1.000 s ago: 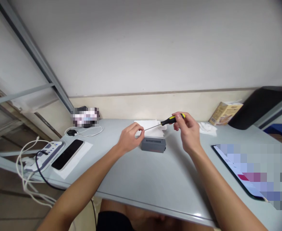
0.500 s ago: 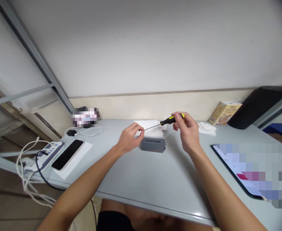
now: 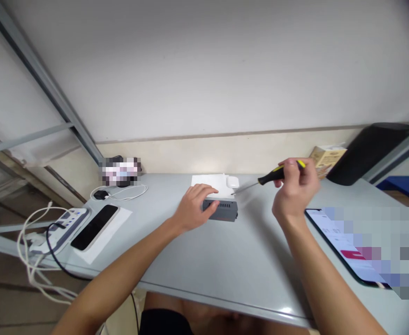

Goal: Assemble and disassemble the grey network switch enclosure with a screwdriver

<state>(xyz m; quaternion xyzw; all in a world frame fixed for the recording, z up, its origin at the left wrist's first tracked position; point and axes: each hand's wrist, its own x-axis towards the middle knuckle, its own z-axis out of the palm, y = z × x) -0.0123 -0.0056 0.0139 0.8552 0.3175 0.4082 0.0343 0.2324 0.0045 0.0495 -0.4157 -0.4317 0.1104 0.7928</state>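
A black-and-yellow screwdriver (image 3: 274, 175) is gripped by its handle in my right hand (image 3: 297, 188). Its thin shaft slants down to the left, its tip just beyond the right end of a dark grey box with vent slots (image 3: 227, 212). My left hand (image 3: 195, 207) is at the left end of that box, thumb and index finger spread apart over its top. The palm side and other fingers are partly hidden. Behind the box lie a white sheet of paper (image 3: 207, 180) and a small white rounded case (image 3: 232, 182).
To the left are a phone (image 3: 95, 227) on white paper, a power strip (image 3: 63, 228) with tangled cables, and a black plug with a white cord (image 3: 129, 187). A tablet (image 3: 333, 242), a yellow carton (image 3: 328, 158) and a black cylinder (image 3: 368, 156) stand or lie right.
My right hand has moved right with the screwdriver, pulling its tip away from my left fingers. My left hand has opened its pinch and come down over the box's left end.
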